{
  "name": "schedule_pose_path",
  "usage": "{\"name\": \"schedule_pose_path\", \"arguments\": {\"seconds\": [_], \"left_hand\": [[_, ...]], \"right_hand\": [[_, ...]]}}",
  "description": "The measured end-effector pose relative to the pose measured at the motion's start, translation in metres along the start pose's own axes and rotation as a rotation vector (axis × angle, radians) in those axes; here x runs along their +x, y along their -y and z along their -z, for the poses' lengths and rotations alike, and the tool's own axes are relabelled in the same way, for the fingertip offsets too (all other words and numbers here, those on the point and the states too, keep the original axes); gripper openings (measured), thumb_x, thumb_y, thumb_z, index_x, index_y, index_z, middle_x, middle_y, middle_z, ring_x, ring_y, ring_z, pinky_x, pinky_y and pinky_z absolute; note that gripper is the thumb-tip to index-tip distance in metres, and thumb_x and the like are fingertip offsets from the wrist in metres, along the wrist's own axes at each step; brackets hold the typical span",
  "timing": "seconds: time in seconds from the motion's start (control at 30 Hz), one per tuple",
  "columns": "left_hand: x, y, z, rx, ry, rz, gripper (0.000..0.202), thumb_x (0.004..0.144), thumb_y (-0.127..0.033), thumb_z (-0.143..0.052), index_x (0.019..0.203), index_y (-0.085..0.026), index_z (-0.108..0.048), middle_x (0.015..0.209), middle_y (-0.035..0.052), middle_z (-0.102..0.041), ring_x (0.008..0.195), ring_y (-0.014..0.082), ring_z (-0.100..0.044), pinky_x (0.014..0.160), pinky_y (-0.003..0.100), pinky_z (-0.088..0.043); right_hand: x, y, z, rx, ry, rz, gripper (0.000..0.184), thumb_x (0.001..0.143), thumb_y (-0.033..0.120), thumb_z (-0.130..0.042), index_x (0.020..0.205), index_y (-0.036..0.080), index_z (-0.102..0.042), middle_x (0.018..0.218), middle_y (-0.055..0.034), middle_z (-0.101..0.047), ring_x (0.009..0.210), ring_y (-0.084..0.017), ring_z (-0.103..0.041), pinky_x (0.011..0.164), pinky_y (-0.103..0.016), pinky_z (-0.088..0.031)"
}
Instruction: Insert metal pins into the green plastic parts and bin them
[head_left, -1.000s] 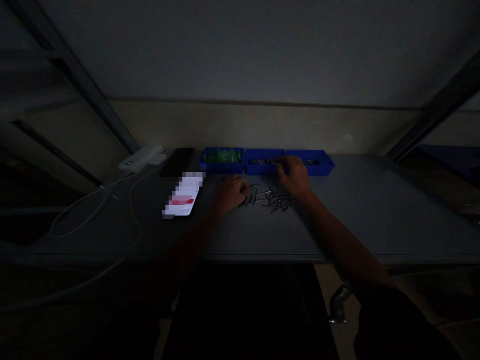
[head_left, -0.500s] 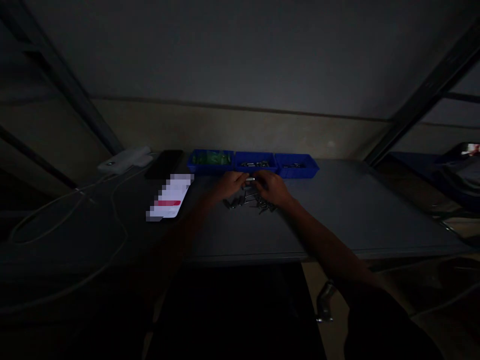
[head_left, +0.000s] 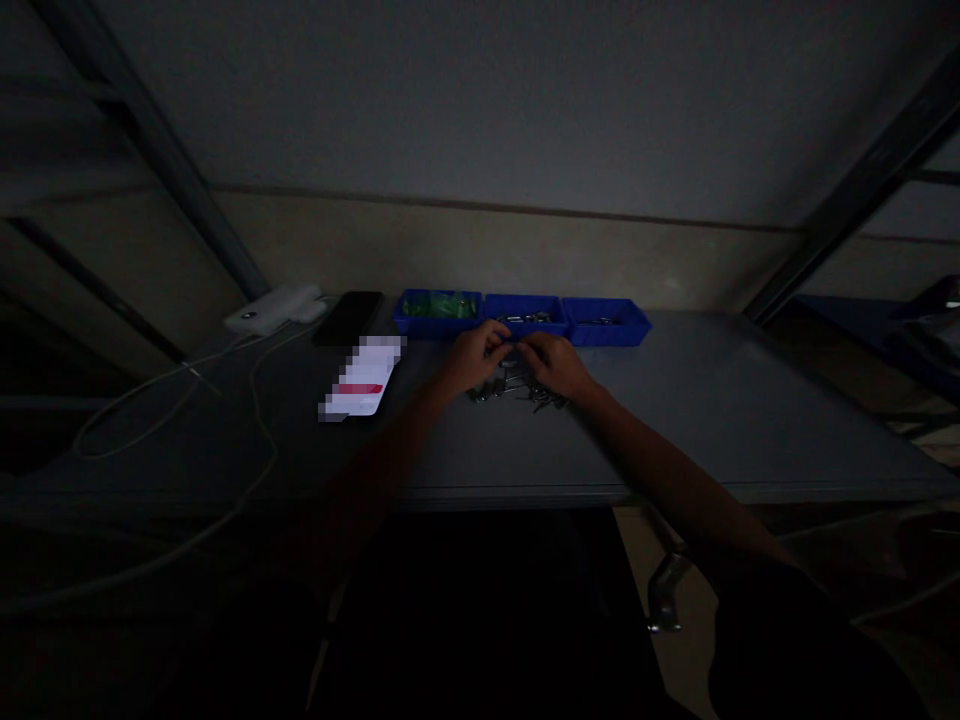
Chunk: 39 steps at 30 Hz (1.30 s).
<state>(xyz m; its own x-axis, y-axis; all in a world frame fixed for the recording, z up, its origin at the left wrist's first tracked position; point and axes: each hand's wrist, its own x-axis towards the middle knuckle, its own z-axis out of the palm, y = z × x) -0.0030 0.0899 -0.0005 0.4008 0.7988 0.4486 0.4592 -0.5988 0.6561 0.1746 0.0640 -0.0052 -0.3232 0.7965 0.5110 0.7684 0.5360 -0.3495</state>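
Left hand [head_left: 475, 357] faces right hand [head_left: 556, 363] over metal parts [head_left: 514, 382]

Dark sleeve [head_left: 799, 640], short, wide — right forearm [head_left: 664, 465], right hand [head_left: 556, 364] bare.

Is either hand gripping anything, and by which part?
Left hand and right hand nearly meet by the metal parts; it is too dark to tell whether they hold anything.

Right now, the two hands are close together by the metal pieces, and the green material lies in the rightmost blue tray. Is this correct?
Not entirely: in the head view, the green material lies in the leftmost blue tray. The rest is right: left hand and right hand are close together by the metal pieces.
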Motion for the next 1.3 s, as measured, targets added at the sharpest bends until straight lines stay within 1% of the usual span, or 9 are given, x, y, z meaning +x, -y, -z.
{"name": "schedule_pose_path", "arguments": {"seconds": [0.2,0.3,0.4,0.63,0.8,0.97,1.03,1.17,1.3], "left_hand": [[0.0015,0.0003,0.0007,-0.003,0.014,0.006,0.009,0.079,-0.019,-0.059,0.088,-0.016,-0.058,0.084,0.0040,-0.067,0.079,0.0151,-0.063,0.075,0.028,-0.050],[0.0014,-0.0011,0.0012,0.010,0.026,0.015,0.008,0.083,-0.020,-0.054,0.089,-0.016,-0.058,0.086,0.0051,-0.068,0.083,0.0160,-0.064,0.077,0.029,-0.049],[0.0008,-0.0017,0.0022,0.064,0.008,0.014,0.010,0.086,-0.022,-0.050,0.087,-0.016,-0.059,0.088,0.0054,-0.069,0.085,0.0168,-0.064,0.079,0.030,-0.048],[-0.0010,-0.0040,0.0042,0.099,0.007,0.012,0.021,0.090,-0.027,-0.043,0.082,-0.016,-0.059,0.081,0.0043,-0.068,0.078,0.0160,-0.063,0.075,0.027,-0.048],[-0.0014,-0.0024,0.0022,0.006,-0.036,-0.032,0.019,0.085,-0.028,-0.053,0.099,-0.016,-0.058,0.080,0.0031,-0.068,0.073,0.0145,-0.064,0.070,0.026,-0.049],[-0.0009,-0.0029,0.0018,0.001,0.009,-0.031,0.011,0.084,-0.023,-0.054,0.092,-0.017,-0.058,0.080,0.0031,-0.068,0.075,0.0146,-0.064,0.070,0.025,-0.049],[-0.0010,-0.0048,0.0029,0.028,0.007,-0.025,0.011,0.085,-0.024,-0.052,0.091,-0.017,-0.058,0.080,0.0034,-0.068,0.076,0.0150,-0.064,0.070,0.025,-0.048],[-0.0013,-0.0079,0.0049,0.101,-0.022,-0.021,0.019,0.090,-0.027,-0.043,0.086,-0.016,-0.058,0.080,0.0050,-0.068,0.077,0.0164,-0.063,0.071,0.027,-0.046],[-0.0014,-0.0088,0.0031,0.115,-0.001,0.001,0.026,0.093,-0.027,-0.036,0.078,-0.017,-0.055,0.072,0.0043,-0.065,0.070,0.0158,-0.061,0.068,0.026,-0.044]], "right_hand": [[-0.0003,0.0032,0.0002,0.005,-0.002,-0.041,0.035,0.094,0.037,-0.037,0.082,0.016,-0.061,0.075,-0.0060,-0.065,0.065,-0.015,-0.055,0.063,-0.027,-0.038],[-0.0019,0.0026,0.0003,0.063,-0.022,-0.064,0.029,0.091,0.039,-0.044,0.099,0.016,-0.059,0.073,-0.0033,-0.064,0.062,-0.015,-0.055,0.060,-0.026,-0.039],[-0.0033,0.0021,-0.0007,0.096,-0.022,-0.059,0.034,0.087,0.039,-0.051,0.112,0.016,-0.054,0.072,-0.0016,-0.063,0.060,-0.015,-0.054,0.059,-0.026,-0.039],[-0.0017,0.0045,-0.0026,0.048,-0.015,-0.054,0.028,0.091,0.036,-0.042,0.105,0.017,-0.056,0.077,-0.0060,-0.065,0.066,-0.019,-0.057,0.066,-0.030,-0.041],[-0.0004,0.0032,-0.0031,0.041,-0.057,-0.050,0.030,0.093,0.037,-0.037,0.098,0.017,-0.059,0.082,-0.0081,-0.066,0.073,-0.020,-0.059,0.069,-0.029,-0.042],[-0.0004,0.0016,-0.0039,0.041,-0.046,-0.060,0.035,0.095,0.037,-0.032,0.093,0.016,-0.060,0.083,-0.0091,-0.066,0.075,-0.020,-0.060,0.070,-0.029,-0.041],[-0.0009,0.0009,-0.0043,0.059,-0.054,-0.067,0.034,0.095,0.039,-0.035,0.095,0.016,-0.060,0.079,-0.0071,-0.065,0.072,-0.018,-0.059,0.068,-0.028,-0.041],[-0.0028,-0.0002,-0.0045,0.116,-0.057,-0.071,0.034,0.089,0.041,-0.048,0.111,0.016,-0.054,0.069,-0.0001,-0.061,0.059,-0.015,-0.053,0.058,-0.025,-0.038],[-0.0037,-0.0003,-0.0036,0.108,-0.068,-0.051,0.033,0.086,0.035,-0.052,0.113,0.016,-0.052,0.070,-0.0005,-0.061,0.058,-0.015,-0.053,0.057,-0.026,-0.038]]}}
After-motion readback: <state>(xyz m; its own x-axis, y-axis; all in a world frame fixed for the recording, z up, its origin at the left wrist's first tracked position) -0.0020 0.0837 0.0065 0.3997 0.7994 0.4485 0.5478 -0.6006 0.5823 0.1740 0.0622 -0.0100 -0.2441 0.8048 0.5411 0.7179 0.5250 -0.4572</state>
